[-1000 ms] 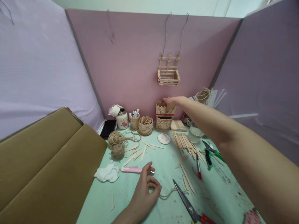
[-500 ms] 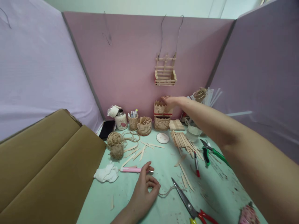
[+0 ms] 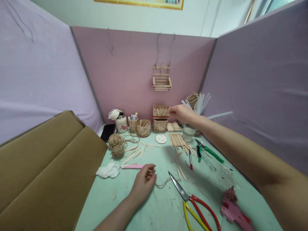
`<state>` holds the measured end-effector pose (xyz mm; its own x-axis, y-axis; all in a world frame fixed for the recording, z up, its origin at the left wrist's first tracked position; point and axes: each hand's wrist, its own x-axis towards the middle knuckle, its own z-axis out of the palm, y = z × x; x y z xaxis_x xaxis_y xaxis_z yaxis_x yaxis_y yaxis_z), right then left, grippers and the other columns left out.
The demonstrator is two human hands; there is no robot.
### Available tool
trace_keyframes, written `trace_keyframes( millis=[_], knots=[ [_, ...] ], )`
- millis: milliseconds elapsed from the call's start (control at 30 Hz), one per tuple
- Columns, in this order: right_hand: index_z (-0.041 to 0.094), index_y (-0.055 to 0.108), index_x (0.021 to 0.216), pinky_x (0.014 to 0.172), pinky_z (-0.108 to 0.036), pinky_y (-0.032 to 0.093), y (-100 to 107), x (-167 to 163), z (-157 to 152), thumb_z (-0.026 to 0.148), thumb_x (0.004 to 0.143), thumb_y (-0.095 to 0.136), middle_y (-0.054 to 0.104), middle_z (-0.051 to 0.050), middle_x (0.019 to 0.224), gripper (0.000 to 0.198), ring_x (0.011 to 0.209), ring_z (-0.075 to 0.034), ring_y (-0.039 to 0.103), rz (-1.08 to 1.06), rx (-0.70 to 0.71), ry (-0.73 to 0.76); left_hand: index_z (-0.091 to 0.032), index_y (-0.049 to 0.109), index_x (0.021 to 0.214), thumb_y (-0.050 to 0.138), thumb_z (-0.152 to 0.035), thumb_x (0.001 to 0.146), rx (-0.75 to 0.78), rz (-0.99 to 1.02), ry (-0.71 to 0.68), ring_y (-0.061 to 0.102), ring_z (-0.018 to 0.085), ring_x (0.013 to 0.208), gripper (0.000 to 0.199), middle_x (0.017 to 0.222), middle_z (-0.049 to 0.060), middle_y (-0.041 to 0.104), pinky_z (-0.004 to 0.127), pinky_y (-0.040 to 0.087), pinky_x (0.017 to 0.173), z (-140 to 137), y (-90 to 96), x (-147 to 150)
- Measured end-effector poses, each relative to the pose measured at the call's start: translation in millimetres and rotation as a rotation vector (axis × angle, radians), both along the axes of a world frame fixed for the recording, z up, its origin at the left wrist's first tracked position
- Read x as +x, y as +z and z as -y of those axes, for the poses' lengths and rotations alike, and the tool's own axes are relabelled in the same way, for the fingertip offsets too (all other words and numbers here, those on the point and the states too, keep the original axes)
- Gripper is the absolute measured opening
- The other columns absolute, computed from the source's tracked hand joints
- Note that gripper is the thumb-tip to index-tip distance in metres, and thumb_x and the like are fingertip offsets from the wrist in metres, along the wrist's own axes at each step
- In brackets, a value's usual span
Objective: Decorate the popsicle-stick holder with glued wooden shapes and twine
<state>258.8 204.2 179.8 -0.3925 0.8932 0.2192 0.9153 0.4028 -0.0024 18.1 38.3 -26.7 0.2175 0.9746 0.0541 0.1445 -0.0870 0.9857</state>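
My left hand (image 3: 143,180) rests low over the table with thumb and fingers curled together. From its fingertips a short piece of twine (image 3: 165,184) runs right towards the open scissors (image 3: 180,189), which have red and yellow handles. Partly behind the hand lies a pink craft knife (image 3: 132,166). At the back, my right hand (image 3: 182,113) is raised with fingers pinched, its tips beside the right edge of a zigzag-rimmed wooden stick basket (image 3: 161,111). Whatever the pinch holds, if anything, is hidden. That basket sits above another decorated wooden container (image 3: 160,125).
Twine balls (image 3: 115,141), loose craft sticks (image 3: 179,141), green pruning shears (image 3: 209,152), a red marker (image 3: 190,159) and a pink glue gun (image 3: 233,208) lie around. Cardboard (image 3: 53,166) fills the left side. A small stick shelf (image 3: 162,83) hangs on the back panel.
My right hand has come out from the top of the zigzag basket to its right side. My left hand's fingers have curled closer together. The camera view has shifted, showing more of the glue gun.
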Motion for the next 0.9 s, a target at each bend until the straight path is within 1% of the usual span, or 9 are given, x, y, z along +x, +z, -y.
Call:
trace_keyframes(
  millis=[133,233,367,467,533,600,667,767,900],
  knots=[
    [0.023,0.072,0.084,0.074,-0.029,0.042,-39.3,-14.8,91.3,0.027,0.086,0.051,0.073,-0.004,0.094,0.021,0.088,-0.022,0.065,-0.139,-0.014,0.038,-0.019,0.066,0.083,0.054,-0.030,0.082,0.193,-0.158,-0.018,0.058,0.015,0.069,0.016,0.077,0.003,0.063,0.028,0.046,0.067,1.1,3.6,-0.8],
    [0.024,0.068,0.082,0.071,-0.029,0.042,-71.5,-17.6,164.0,0.032,0.087,0.052,0.072,-0.004,0.088,0.019,0.083,-0.020,0.064,-0.321,-0.070,0.016,-0.019,0.067,0.082,0.054,-0.031,0.082,0.305,-0.222,-0.007,0.058,0.015,0.068,0.018,0.076,0.003,0.065,0.027,0.044,0.069,5.4,14.1,-2.6],
    [0.025,0.058,0.069,0.066,-0.032,0.043,-108.1,-5.6,251.9,0.045,0.095,0.034,0.067,-0.004,0.073,0.040,0.071,-0.021,0.061,-0.451,-0.172,-0.138,-0.018,0.065,0.082,0.049,-0.037,0.086,0.336,-0.238,0.169,0.049,0.013,0.057,0.025,0.059,-0.002,0.055,0.024,0.038,0.059,12.9,34.2,-8.3],
    [0.028,0.056,0.071,0.068,-0.036,0.044,-129.8,7.3,298.9,0.045,0.094,0.035,0.066,-0.005,0.077,0.036,0.074,-0.024,0.061,-0.406,-0.219,-0.238,-0.017,0.058,0.068,0.048,-0.040,0.086,0.448,-0.249,0.347,0.044,0.012,0.057,0.030,0.056,-0.004,0.049,0.023,0.035,0.058,16.3,46.3,-13.6],
    [0.028,0.058,0.078,0.071,-0.038,0.045,-140.7,12.9,317.0,0.040,0.092,0.042,0.067,-0.006,0.086,0.024,0.083,-0.026,0.062,-0.347,-0.222,-0.297,-0.018,0.048,0.057,0.043,-0.043,0.089,0.496,-0.260,0.400,0.041,0.011,0.055,0.041,0.052,-0.004,0.042,0.024,0.033,0.058,17.2,50.8,-17.1],
    [0.028,0.059,0.084,0.073,-0.039,0.045,-148.4,13.6,325.0,0.033,0.088,0.048,0.065,-0.009,0.094,0.012,0.090,-0.029,0.061,-0.272,-0.227,-0.347,-0.019,0.047,0.056,0.045,-0.044,0.087,0.517,-0.349,0.376,0.039,0.011,0.055,0.040,0.052,-0.004,0.040,0.024,0.032,0.057,17.8,52.8,-20.0],
    [0.027,0.060,0.090,0.074,-0.040,0.044,-153.0,8.9,326.0,0.029,0.085,0.053,0.064,-0.012,0.098,0.009,0.093,-0.031,0.060,-0.210,-0.262,-0.357,-0.018,0.054,0.064,0.051,-0.042,0.084,0.545,-0.488,0.269,0.044,0.013,0.062,0.031,0.057,-0.002,0.048,0.025,0.034,0.062,18.0,52.5,-22.4],
    [0.022,0.059,0.092,0.070,-0.035,0.040,-156.2,-4.4,322.2,0.022,0.083,0.053,0.065,-0.012,0.098,0.011,0.089,-0.028,0.060,-0.176,-0.302,-0.370,-0.019,0.066,0.083,0.056,-0.041,0.081,0.605,-0.692,0.088,0.053,0.020,0.088,0.024,0.084,0.004,0.065,0.032,0.035,0.080,17.3,48.1,-24.5],
    [0.015,0.057,0.098,0.064,-0.030,0.033,-160.7,-17.7,316.4,0.014,0.083,0.048,0.065,-0.011,0.096,0.017,0.083,-0.023,0.060,-0.142,-0.262,-0.435,-0.023,0.067,0.100,0.057,-0.044,0.083,0.595,-0.843,-0.038,0.050,0.026,0.106,0.029,0.107,0.007,0.065,0.040,0.031,0.090,15.1,37.4,-22.3]
  ],
)
